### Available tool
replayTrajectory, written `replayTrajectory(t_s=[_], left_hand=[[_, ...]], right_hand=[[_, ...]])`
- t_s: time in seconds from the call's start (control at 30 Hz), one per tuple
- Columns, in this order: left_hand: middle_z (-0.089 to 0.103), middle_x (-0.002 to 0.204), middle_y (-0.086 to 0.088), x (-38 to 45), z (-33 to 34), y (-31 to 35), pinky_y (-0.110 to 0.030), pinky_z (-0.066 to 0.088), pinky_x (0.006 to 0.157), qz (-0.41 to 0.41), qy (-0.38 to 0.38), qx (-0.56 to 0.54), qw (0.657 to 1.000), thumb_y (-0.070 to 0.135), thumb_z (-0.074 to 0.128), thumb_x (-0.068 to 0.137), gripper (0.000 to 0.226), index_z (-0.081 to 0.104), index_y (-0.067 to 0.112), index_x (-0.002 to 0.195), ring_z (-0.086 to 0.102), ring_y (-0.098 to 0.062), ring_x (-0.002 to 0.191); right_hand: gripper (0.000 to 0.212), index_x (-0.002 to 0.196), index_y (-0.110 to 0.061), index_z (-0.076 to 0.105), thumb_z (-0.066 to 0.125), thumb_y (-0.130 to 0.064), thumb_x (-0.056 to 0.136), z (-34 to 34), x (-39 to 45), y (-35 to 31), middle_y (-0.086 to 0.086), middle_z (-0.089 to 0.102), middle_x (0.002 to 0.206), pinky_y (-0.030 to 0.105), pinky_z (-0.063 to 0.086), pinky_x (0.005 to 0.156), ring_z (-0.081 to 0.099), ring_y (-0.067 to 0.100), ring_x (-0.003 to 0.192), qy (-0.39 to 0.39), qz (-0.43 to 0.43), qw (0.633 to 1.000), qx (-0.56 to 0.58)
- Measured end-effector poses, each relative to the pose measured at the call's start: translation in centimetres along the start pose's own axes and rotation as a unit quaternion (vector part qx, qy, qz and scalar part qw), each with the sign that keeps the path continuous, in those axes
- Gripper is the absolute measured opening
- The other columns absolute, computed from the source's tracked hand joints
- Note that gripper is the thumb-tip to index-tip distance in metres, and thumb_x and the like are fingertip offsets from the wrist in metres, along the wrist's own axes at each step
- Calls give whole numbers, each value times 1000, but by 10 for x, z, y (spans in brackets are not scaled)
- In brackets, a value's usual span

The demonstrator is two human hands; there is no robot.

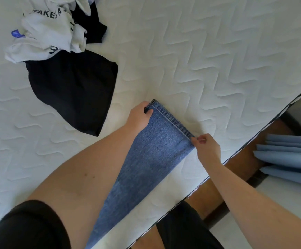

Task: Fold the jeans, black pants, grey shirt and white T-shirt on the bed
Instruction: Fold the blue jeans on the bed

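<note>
Fingers of both hands pinch the jeans (pixel 155 150) hem: left hand (pixel 139 116) at one corner, right hand (pixel 207 148) at the other. Denim looks heavy, limp; corners suit gripping.

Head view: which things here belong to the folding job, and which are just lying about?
Part of the job:
- jeans, hem corners pinched by the left hand and right hand
- black pants, loose on the bed
- white T-shirt, crumpled, with black lettering

Lying about:
- blue curtain beside the bed
- blue tag by the T-shirt

Grey shirt: cannot tell.
</note>
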State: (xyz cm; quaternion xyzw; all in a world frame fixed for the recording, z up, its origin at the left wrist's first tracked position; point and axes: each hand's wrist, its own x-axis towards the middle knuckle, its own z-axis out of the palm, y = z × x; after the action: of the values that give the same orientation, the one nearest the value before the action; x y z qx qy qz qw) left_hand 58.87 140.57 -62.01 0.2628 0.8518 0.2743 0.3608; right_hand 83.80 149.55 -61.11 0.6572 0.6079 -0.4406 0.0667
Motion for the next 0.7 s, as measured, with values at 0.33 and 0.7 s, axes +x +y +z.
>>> replayTrajectory(t_s=[0.33,0.7], left_hand=[[56,126,1,-71,-39,-46,-16,34,90,6,64,6,998,17,48,100,33,52,17,133,48,-4,109],[59,125,-8,-262,-116,-215,-24,37,98,-66,131,40,988,11,54,96,33,57,9,128,57,-23,112]], right_hand=[[24,120,-20,56,53,-27,97,26,-55,-16,-3,56,114,36,50,85,56,16,101,10,-229,972,-44],[45,147,-22,40,44,-29,102,156,-195,-30,0,46,145,33,36,107,40,18,134,-213,-317,905,-189]])
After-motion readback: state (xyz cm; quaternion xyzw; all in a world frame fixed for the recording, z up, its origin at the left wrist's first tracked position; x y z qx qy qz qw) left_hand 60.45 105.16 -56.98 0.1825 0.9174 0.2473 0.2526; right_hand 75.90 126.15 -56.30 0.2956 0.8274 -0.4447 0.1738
